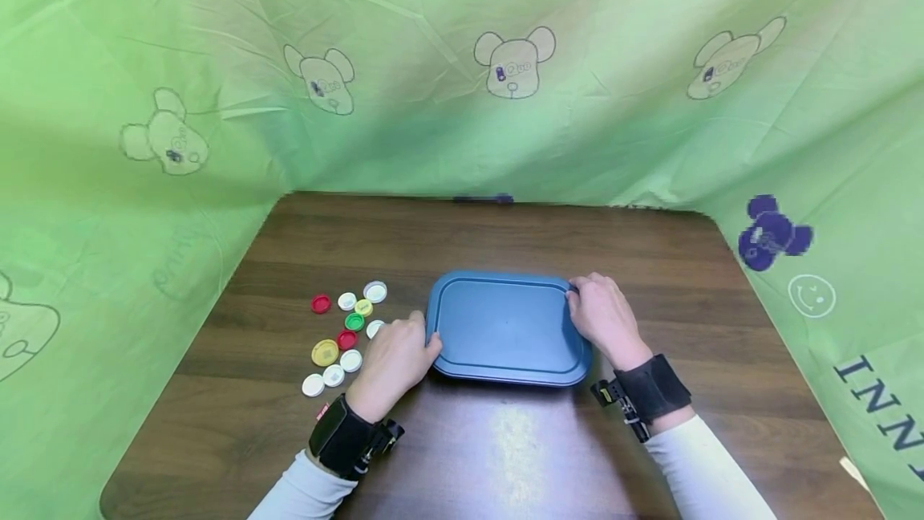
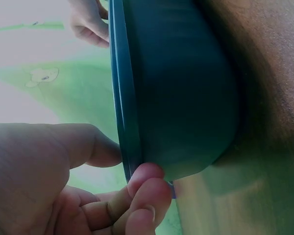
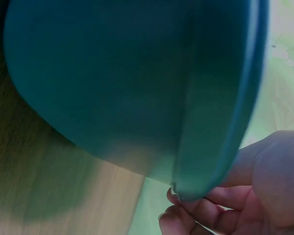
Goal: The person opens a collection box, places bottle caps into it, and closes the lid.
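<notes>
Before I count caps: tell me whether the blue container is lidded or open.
Lidded. A flat blue lid covers the blue container; the left hand and right hand grip its rim at opposite ends.

Blue container [image 1: 507, 327] smooth matt plastic; table [image 1: 462, 440] glossy wood; backdrop [image 1: 462, 62] cloth.

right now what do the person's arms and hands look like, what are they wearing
Both hands are bare, with no gloves or rings visible. The left hand and the right hand each come out of a long, pale white sleeve. Each wrist carries a wide black strap: the left wrist strap and the right wrist strap, each with a small black device clipped on its inner side.
</notes>
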The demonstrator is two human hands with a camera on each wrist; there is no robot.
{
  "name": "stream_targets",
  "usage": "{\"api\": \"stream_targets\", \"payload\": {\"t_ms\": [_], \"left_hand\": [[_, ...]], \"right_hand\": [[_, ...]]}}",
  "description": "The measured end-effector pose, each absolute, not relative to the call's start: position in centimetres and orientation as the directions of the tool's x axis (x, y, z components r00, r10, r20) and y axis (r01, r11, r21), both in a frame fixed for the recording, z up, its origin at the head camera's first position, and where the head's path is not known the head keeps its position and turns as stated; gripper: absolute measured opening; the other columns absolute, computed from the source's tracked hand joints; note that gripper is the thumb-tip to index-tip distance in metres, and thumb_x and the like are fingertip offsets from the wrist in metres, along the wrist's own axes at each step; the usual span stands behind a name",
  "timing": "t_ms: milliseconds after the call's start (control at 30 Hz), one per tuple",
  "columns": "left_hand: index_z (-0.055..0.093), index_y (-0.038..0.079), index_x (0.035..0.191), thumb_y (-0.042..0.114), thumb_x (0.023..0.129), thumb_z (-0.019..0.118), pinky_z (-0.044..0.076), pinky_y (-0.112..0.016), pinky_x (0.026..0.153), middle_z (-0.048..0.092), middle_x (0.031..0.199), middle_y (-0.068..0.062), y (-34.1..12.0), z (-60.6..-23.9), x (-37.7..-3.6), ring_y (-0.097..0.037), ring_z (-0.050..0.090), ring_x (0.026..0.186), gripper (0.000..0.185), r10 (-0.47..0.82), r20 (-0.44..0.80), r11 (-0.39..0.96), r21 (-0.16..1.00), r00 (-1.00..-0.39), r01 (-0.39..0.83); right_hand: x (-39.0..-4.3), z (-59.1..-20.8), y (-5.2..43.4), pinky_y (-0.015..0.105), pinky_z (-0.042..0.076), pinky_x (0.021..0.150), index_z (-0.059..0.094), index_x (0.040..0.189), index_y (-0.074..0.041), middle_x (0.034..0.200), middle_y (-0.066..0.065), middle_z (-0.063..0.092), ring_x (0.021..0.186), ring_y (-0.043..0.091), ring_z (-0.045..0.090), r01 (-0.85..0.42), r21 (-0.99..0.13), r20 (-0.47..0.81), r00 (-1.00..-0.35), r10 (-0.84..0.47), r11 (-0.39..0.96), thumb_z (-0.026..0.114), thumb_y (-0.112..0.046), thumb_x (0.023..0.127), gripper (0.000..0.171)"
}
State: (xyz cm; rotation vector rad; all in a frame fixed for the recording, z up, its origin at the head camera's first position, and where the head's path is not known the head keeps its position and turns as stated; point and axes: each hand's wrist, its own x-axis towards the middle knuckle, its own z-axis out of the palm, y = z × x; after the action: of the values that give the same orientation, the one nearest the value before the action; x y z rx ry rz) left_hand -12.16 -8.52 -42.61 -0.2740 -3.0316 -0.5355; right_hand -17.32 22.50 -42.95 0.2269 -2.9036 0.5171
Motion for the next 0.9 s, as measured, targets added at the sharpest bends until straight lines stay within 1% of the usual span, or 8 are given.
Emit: {"api": "stream_targets", "payload": {"t_ms": [167, 300, 433, 533, 633, 700, 800, 900], "left_hand": [[0.057, 0.001, 0.08, 0.024, 0.092, 0.069, 0.035, -0.032, 0.044, 0.046, 0.058, -0.005, -8.5, -42.3, -12.1, -0.021, 0.047, 0.049, 0.028, 0.165, 0.082, 0.926, 0.331, -0.983, 0.183], [0.056, 0.001, 0.079, 0.024, 0.092, 0.068, 0.035, -0.032, 0.044, 0.046, 0.057, -0.005, -8.5, -42.0, -12.1, -0.022, 0.047, 0.048, 0.029, 0.164, 0.111, 0.922, 0.335, -0.98, 0.193], [0.055, 0.003, 0.078, 0.025, 0.091, 0.069, 0.035, -0.034, 0.043, 0.046, 0.056, -0.006, -8.7, -41.5, -12.2, -0.024, 0.047, 0.047, 0.029, 0.164, 0.161, 0.92, 0.331, -0.973, 0.21], [0.055, 0.003, 0.079, 0.025, 0.092, 0.069, 0.034, -0.033, 0.043, 0.045, 0.056, -0.005, -8.8, -40.8, -12.5, -0.024, 0.047, 0.047, 0.029, 0.162, 0.181, 0.913, 0.346, -0.97, 0.218], [0.056, 0.003, 0.082, 0.024, 0.093, 0.068, 0.033, -0.03, 0.044, 0.045, 0.057, -0.004, -8.9, -40.0, -13.0, -0.022, 0.045, 0.048, 0.027, 0.161, 0.197, 0.897, 0.379, -0.967, 0.227], [0.057, 0.002, 0.086, 0.024, 0.094, 0.068, 0.033, -0.029, 0.045, 0.046, 0.058, -0.004, -8.9, -39.5, -13.4, -0.021, 0.045, 0.048, 0.025, 0.165, 0.218, 0.885, 0.397, -0.962, 0.242], [0.059, 0.001, 0.095, 0.023, 0.095, 0.067, 0.034, -0.028, 0.045, 0.049, 0.061, -0.003, -8.8, -39.0, -14.1, -0.019, 0.046, 0.05, 0.024, 0.174, 0.259, 0.865, 0.421, -0.95, 0.274], [0.059, -0.001, 0.102, 0.023, 0.097, 0.066, 0.037, -0.028, 0.046, 0.051, 0.064, -0.004, -8.7, -38.7, -14.7, -0.018, 0.049, 0.052, 0.025, 0.184, 0.307, 0.846, 0.434, -0.934, 0.309]], "right_hand": [[-17.0, -42.4, 22.5, 0.055, 0.049, 0.089, 0.068, 0.115, 0.011, 0.103, 0.027, 0.067, 0.1, 0.044, 0.062, -0.176, -0.327, 0.21, -0.971, -0.11, 0.929, 0.061, -0.007, 0.095, 0.028], [-16.9, -41.4, 22.4, 0.057, 0.05, 0.085, 0.067, 0.117, 0.011, 0.104, 0.027, 0.066, 0.098, 0.044, 0.063, -0.159, -0.362, 0.188, -0.978, -0.095, 0.918, 0.06, -0.009, 0.096, 0.03], [-17.1, -40.4, 23.0, 0.057, 0.049, 0.088, 0.066, 0.122, 0.01, 0.111, 0.028, 0.067, 0.103, 0.043, 0.063, -0.135, -0.441, 0.131, -0.988, -0.085, 0.887, 0.058, -0.012, 0.098, 0.033], [-17.5, -39.5, 23.9, 0.055, 0.048, 0.093, 0.062, 0.129, 0.009, 0.118, 0.027, 0.067, 0.109, 0.041, 0.063, -0.097, -0.541, 0.044, -0.995, -0.087, 0.836, 0.056, -0.018, 0.101, 0.039], [-17.7, -38.5, 25.1, 0.05, 0.049, 0.094, 0.057, 0.136, 0.007, 0.123, 0.024, 0.066, 0.109, 0.035, 0.063, -0.019, -0.692, -0.075, -0.992, -0.098, 0.722, 0.055, -0.023, 0.104, 0.044], [-17.7, -37.8, 25.9, 0.043, 0.05, 0.093, 0.055, 0.138, 0.005, 0.122, 0.02, 0.066, 0.107, 0.028, 0.063, 0.037, -0.783, -0.133, -0.985, -0.109, 0.621, 0.055, -0.025, 0.104, 0.045], [-17.5, -36.9, 26.9, 0.032, 0.051, 0.085, 0.053, 0.134, 0.005, 0.108, 0.009, 0.069, 0.094, 0.017, 0.064, 0.071, -0.887, -0.156, -0.976, -0.151, 0.455, 0.055, -0.023, 0.105, 0.041], [-17.2, -36.2, 27.7, 0.025, 0.051, 0.074, 0.053, 0.128, 0.001, 0.096, -0.001, 0.071, 0.082, 0.01, 0.065, 0.073, -0.95, -0.139, -0.97, -0.198, 0.305, 0.058, -0.021, 0.104, 0.033]]}}
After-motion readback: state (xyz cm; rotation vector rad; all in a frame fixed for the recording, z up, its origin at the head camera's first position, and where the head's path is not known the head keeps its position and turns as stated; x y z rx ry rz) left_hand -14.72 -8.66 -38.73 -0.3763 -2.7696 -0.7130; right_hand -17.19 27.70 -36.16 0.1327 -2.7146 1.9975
